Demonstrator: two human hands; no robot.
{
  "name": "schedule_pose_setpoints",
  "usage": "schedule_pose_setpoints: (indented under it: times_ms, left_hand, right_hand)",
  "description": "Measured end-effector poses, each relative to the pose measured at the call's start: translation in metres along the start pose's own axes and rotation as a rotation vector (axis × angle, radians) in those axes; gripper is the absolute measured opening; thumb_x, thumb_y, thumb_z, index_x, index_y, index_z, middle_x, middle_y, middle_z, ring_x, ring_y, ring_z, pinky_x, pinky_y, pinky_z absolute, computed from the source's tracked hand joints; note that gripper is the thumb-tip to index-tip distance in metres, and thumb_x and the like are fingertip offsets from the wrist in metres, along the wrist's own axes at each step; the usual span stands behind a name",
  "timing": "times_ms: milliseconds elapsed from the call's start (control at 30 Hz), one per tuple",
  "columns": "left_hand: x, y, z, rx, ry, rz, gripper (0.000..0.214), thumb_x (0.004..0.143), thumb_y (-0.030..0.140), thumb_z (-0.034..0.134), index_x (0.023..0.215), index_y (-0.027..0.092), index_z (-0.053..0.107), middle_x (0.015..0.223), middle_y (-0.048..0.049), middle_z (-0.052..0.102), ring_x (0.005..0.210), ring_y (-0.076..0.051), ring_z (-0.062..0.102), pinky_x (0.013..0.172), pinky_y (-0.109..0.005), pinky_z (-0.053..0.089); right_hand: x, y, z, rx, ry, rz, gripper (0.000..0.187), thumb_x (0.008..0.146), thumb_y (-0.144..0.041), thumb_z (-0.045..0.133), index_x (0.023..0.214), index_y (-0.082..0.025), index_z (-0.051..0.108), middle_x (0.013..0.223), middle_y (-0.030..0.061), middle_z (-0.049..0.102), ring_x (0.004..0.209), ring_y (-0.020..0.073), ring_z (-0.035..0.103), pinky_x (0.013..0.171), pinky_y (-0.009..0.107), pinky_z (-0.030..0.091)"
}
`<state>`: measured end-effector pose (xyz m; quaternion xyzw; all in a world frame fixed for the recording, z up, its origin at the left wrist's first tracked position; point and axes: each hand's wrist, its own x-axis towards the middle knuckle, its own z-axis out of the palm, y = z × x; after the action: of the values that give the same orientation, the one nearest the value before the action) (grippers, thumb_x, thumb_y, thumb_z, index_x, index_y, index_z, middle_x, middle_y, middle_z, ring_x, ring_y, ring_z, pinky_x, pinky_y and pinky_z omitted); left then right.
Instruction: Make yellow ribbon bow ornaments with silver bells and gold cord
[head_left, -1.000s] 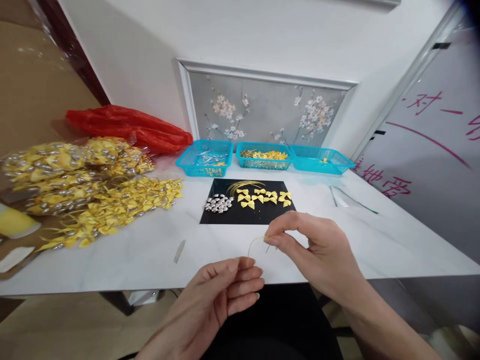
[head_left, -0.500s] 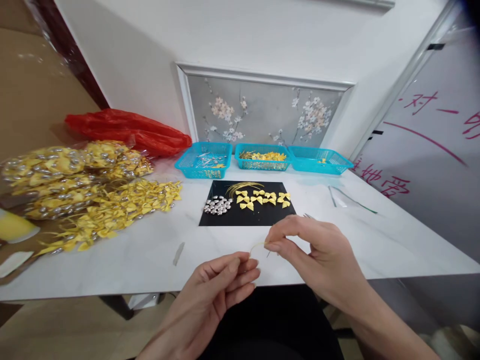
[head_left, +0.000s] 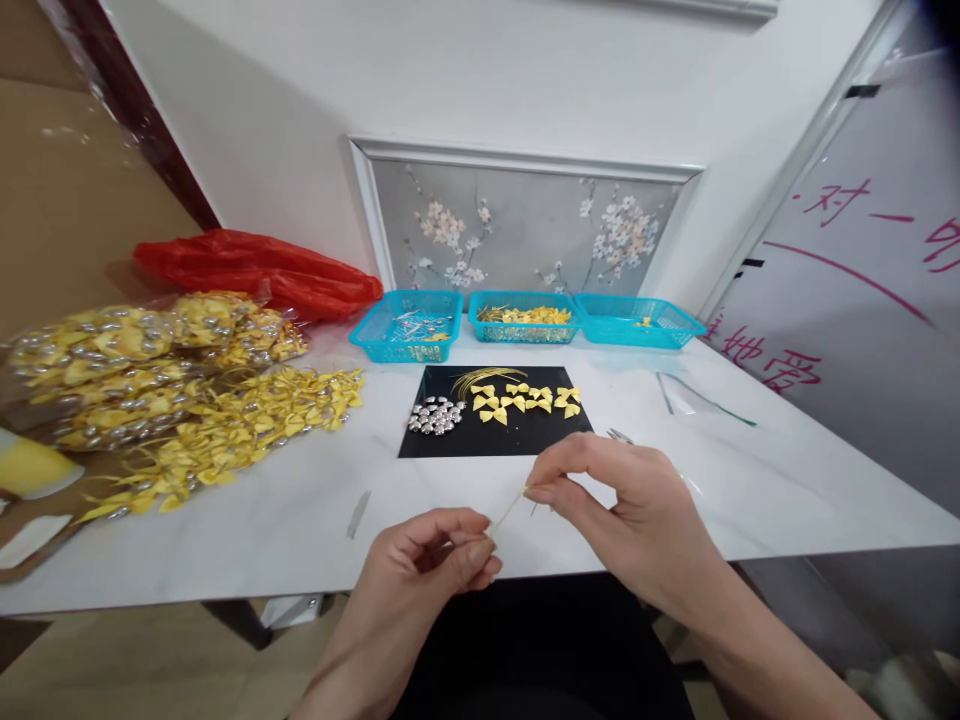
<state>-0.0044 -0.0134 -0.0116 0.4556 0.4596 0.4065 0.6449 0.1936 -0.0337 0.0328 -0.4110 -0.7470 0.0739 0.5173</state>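
Observation:
My left hand (head_left: pixel 431 565) and my right hand (head_left: pixel 622 505) hover over the front edge of the white table (head_left: pixel 300 500). Both pinch a thin yellow strand (head_left: pixel 508 508) stretched straight between their fingertips. Just beyond them lies a black mat (head_left: pixel 495 435) with several small yellow bows (head_left: pixel 521 400), a cluster of silver beads (head_left: pixel 435 417) and a bundle of gold strands (head_left: pixel 484 377).
Three blue baskets (head_left: pixel 409 340) stand in a row at the wall. A heap of finished yellow bows (head_left: pixel 247 415) and clear bags of them (head_left: pixel 112 360) fill the left side, with a red plastic bag (head_left: pixel 262 265) behind. A whiteboard (head_left: pixel 862 300) leans at right.
The strand hung as a slack loop before; my left hand has closed its fingers on its lower end and it now runs taut between both hands.

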Motion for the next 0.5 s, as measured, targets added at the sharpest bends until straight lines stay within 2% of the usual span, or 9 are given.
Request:
schedule_pose_setpoints:
  times_ms: [100, 233, 300, 400, 500]
  left_hand:
    - [0.002, -0.003, 0.001, 0.138, 0.035, 0.122, 0.008, 0.07, 0.026, 0.084, 0.077, 0.024, 0.081, 0.071, 0.0008, 0.075, 0.069, -0.016, 0.07, 0.07, -0.024, 0.055]
    - [0.007, -0.008, -0.002, 0.277, 0.036, 0.248, 0.001, 0.071, 0.025, 0.079, 0.071, 0.026, 0.079, 0.068, 0.0019, 0.07, 0.067, -0.016, 0.064, 0.067, -0.024, 0.051]
    - [0.008, -0.009, -0.006, 0.309, 0.045, 0.274, 0.007, 0.075, 0.027, 0.077, 0.068, 0.025, 0.076, 0.065, 0.002, 0.067, 0.066, -0.015, 0.06, 0.066, -0.023, 0.049]
    - [0.009, -0.008, -0.012, 0.286, 0.07, 0.289, 0.018, 0.083, 0.034, 0.072, 0.067, 0.024, 0.07, 0.064, 0.0023, 0.062, 0.066, -0.014, 0.055, 0.065, -0.021, 0.048]
    - [0.006, -0.001, -0.013, 0.148, 0.049, 0.261, 0.029, 0.087, 0.045, 0.066, 0.067, 0.024, 0.063, 0.089, -0.0005, 0.067, 0.085, -0.018, 0.062, 0.075, -0.026, 0.056]
  right_hand:
    - [0.0, -0.002, 0.001, -0.017, -0.015, -0.027, 0.019, 0.089, -0.004, 0.064, 0.081, -0.021, 0.066, 0.077, -0.0062, 0.071, 0.068, 0.009, 0.064, 0.067, 0.02, 0.047]
    - [0.001, -0.006, 0.003, -0.026, -0.027, -0.073, 0.019, 0.09, -0.002, 0.062, 0.081, -0.019, 0.065, 0.077, -0.0046, 0.071, 0.069, 0.0097, 0.064, 0.067, 0.022, 0.045]
    - [0.002, -0.006, 0.001, -0.037, -0.023, -0.082, 0.019, 0.091, -0.003, 0.061, 0.082, -0.019, 0.065, 0.077, -0.0038, 0.071, 0.07, 0.0103, 0.063, 0.068, 0.022, 0.044]
    - [-0.001, -0.001, -0.001, -0.078, -0.003, -0.095, 0.019, 0.093, -0.004, 0.059, 0.082, -0.019, 0.063, 0.077, -0.0033, 0.07, 0.069, 0.0107, 0.063, 0.069, 0.023, 0.043]
    - [-0.009, 0.009, 0.001, -0.15, 0.0, -0.068, 0.019, 0.095, -0.006, 0.057, 0.083, -0.019, 0.061, 0.078, -0.0018, 0.069, 0.07, 0.0123, 0.062, 0.07, 0.026, 0.042]
